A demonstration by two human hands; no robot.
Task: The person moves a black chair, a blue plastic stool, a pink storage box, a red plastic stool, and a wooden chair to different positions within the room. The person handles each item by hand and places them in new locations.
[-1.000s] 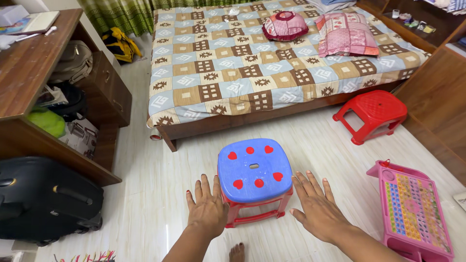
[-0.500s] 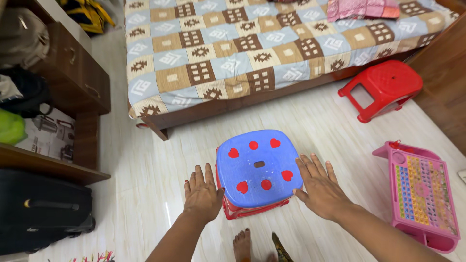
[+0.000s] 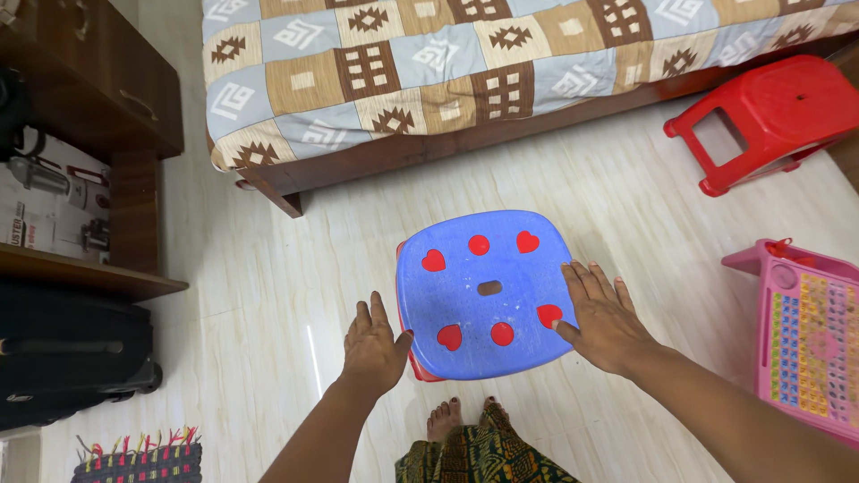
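The blue stool stood on the pale floor, just in front of the person's bare feet. Its top carried red heart and dot shapes and a small slot in the middle; red legs showed beneath the near-left edge.

Left hand: open, fingers together and extended, set against the stool's left edge, thumb touching the rim. It gripped nothing.

Right hand: open and flat, fingers spread a little, lying on the stool's right edge, thumb over the top near a red heart. Nothing was enclosed in it.

Surroundings: a bed with a patchwork cover lay beyond the stool. A red stool stood well apart to the far right. A pink toy board lay at the right. A black suitcase stood at the left under a dark wooden cabinet. A fringed mat showed near the lower left corner.
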